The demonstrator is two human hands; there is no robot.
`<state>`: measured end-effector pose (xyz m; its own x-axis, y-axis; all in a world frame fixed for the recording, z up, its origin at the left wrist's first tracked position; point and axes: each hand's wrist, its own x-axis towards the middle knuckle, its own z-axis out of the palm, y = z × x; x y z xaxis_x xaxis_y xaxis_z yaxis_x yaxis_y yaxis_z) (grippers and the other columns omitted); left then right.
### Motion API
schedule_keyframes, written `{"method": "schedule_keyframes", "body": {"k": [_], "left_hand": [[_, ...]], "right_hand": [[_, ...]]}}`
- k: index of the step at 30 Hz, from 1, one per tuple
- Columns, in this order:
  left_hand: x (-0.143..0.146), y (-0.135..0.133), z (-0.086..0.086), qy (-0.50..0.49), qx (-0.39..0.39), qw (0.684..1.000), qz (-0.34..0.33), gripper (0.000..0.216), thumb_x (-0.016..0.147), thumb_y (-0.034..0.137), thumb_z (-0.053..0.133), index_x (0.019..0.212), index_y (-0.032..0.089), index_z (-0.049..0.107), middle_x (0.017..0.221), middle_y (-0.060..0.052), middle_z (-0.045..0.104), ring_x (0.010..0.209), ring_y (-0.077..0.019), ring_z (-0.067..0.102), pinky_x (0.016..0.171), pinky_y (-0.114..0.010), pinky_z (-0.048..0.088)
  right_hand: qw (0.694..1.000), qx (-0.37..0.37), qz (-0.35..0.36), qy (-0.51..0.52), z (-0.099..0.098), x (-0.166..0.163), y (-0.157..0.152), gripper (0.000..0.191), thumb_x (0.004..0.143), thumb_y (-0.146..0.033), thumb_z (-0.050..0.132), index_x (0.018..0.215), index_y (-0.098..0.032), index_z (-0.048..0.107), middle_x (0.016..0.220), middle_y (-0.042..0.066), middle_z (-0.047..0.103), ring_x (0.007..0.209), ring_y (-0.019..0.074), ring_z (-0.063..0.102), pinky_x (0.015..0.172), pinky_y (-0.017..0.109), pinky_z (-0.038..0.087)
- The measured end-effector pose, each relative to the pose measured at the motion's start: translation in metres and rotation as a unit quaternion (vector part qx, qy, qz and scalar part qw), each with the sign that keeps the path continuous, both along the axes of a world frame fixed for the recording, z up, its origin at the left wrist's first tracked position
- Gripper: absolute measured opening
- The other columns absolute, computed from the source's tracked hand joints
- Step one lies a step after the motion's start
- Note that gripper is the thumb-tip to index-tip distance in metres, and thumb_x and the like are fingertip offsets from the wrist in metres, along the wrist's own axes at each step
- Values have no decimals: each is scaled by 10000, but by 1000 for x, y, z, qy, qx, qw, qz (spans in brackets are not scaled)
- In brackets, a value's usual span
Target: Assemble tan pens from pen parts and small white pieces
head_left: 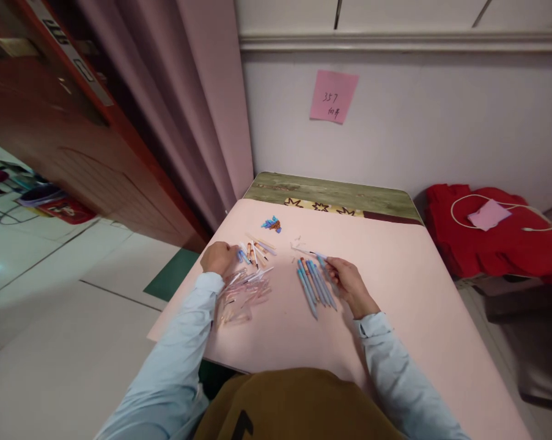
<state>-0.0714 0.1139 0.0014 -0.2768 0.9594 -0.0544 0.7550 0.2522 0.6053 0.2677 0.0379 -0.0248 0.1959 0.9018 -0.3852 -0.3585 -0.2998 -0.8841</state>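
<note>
The right hand [348,282] pinched a rod [311,252] near the pens [316,284]; whether the left hand [217,258], beside tubes [250,253], gripped anything was unclear.

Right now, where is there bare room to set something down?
The widest free patch lies between the right hand and the right edge of the pink sheet. A narrower one separates the clear plastic from the pens. Loose parts crowd the area beside the left hand.

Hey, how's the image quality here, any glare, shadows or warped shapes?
Head view throughout: bright glare on the floor, far left; soft shadow beside the right sleeve; door stretched toward the edge, likely lens distortion; clear plastic pieces hard to tell apart.
</note>
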Motion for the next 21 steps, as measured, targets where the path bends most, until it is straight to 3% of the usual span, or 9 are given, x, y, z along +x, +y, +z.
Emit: {"method": "schedule_keyframes", "body": {"k": [2,4,7,9,12,15,21], "left_hand": [[18,-1,4,21,32,998,-44,193,764,357,659,648,203,653,641,-69,640,747,-244,615,665,-309,408],[46,-3,2,-1,78,984,-159,113,768,299,663,814,209,713,806,-62,690,792,-222,627,723,-303,441],[97,-2,-11,-45,125,922,-365,442,701,120,673,1131,220,694,1152,-81,663,984,-218,629,892,-320,465],[127,1,-22,-55,136,888,-436,492,711,54,627,1176,207,676,1184,-93,650,1105,-224,600,990,-344,442],[154,8,-31,-49,131,880,-453,301,754,20,567,945,190,724,1036,-96,691,1047,-218,627,993,-358,453],[157,12,-27,-48,132,881,-453,239,801,39,539,833,203,711,943,-86,701,982,-211,643,969,-360,470],[131,14,-11,-40,186,870,-456,464,822,-6,422,1165,204,654,1229,-106,645,1197,-209,568,1078,-384,416]], "right_hand": [[1000,1,7,4,1,-3,1,308,599,-407,781,638,-165,595,539,-20,548,423,60,383,364,197,247],[1000,2,11,7,2,-7,1,318,598,-415,782,632,-170,583,518,-28,532,417,59,380,369,197,249],[1000,2,8,5,2,-14,1,324,584,-409,793,649,-166,589,534,-28,553,420,53,393,379,187,268],[1000,4,5,1,4,-17,0,323,581,-403,798,664,-160,602,560,-23,577,422,48,400,382,182,276],[1000,9,7,-7,11,-17,-1,318,590,-399,803,664,-157,611,579,-16,596,423,50,408,380,186,274],[999,19,5,-27,17,-9,-4,346,619,-450,801,685,-155,632,585,-10,606,427,61,419,380,198,273],[997,7,-69,-43,7,2,-14,460,722,-625,699,722,-167,653,565,-14,568,428,79,416,387,228,294]]}}
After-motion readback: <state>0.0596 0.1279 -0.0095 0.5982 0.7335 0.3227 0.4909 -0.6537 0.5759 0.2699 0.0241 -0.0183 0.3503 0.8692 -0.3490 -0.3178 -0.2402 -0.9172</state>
